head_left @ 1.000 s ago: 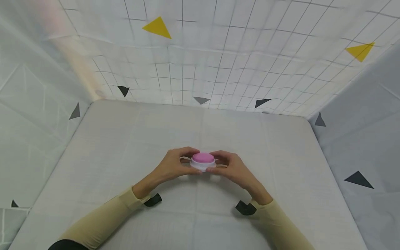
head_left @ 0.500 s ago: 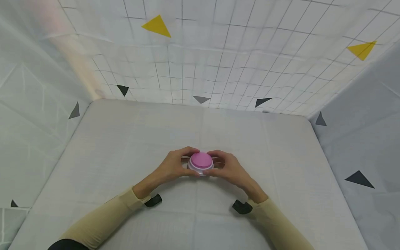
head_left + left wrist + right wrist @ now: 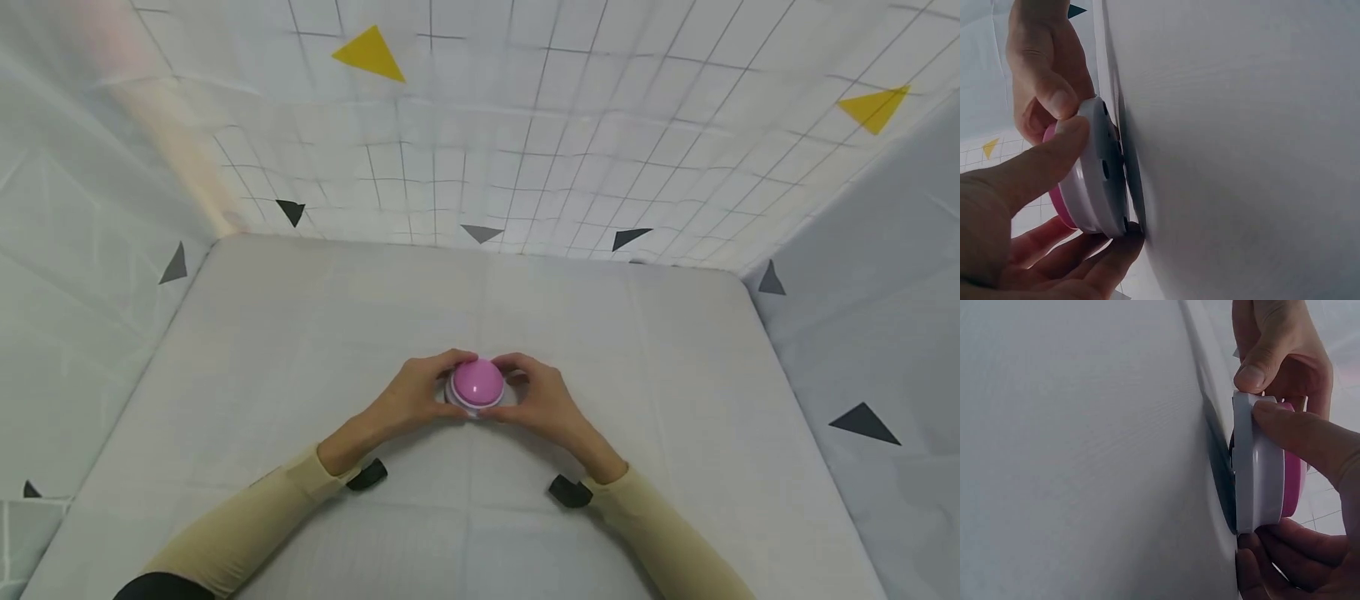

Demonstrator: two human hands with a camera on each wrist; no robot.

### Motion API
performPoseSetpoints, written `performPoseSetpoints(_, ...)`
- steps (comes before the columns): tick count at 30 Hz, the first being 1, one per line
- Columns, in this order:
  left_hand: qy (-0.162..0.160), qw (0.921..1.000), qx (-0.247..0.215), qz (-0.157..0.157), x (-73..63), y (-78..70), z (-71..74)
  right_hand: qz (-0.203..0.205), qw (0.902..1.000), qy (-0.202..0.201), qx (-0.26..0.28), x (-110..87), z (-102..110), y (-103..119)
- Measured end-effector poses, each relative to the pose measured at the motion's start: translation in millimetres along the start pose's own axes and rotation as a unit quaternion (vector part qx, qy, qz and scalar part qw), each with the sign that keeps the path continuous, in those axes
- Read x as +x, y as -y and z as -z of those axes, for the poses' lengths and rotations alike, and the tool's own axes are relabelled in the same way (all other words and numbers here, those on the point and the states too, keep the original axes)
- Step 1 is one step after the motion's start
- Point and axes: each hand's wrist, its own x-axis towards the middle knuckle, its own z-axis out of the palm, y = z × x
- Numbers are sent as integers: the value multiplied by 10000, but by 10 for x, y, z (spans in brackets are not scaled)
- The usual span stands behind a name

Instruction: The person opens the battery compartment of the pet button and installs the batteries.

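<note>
A round push button (image 3: 478, 382) has a pink domed top and a white base (image 3: 1261, 481). It is held between both hands, close over the white cloth, its near edge raised. My left hand (image 3: 412, 395) grips its left side, thumb (image 3: 1047, 159) on the near rim and the other fingers round the far side. Likewise, my right hand (image 3: 546, 407) pinches the right side, with its thumb (image 3: 1307, 434) against the white base. Small dark spots show on the underside (image 3: 1107, 159) in the left wrist view.
White cloth (image 3: 480, 308) covers the table. A grid-lined sheet (image 3: 570, 125) with yellow and dark triangles hangs behind it, and plain sheets (image 3: 862, 350) stand at the sides. Dark wrist pieces (image 3: 367, 475) stick out from both tan sleeves (image 3: 255, 517).
The push button has shifted a little to the left and tilted, so its pink top faces the head camera more. My right hand has moved left with it; my left hand has barely moved.
</note>
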Motion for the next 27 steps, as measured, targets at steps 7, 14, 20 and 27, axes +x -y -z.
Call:
performPoseSetpoints(7,-54,9998,172,-91,-10,0,-10,300,9985,-132,-445,-10,-25,7)
performPoseSetpoints(14,69,9991,347,-225,28,17,-22,293,9966,-245,-728,-8,-42,-19)
performPoseSetpoints(20,390,9991,162,-86,-8,17,-75,224,9965,-209,-773,-56,-101,-69)
performPoseSetpoints(27,420,9990,56,151,-62,9,-93,273,9958,-141,-861,-101,-102,-93)
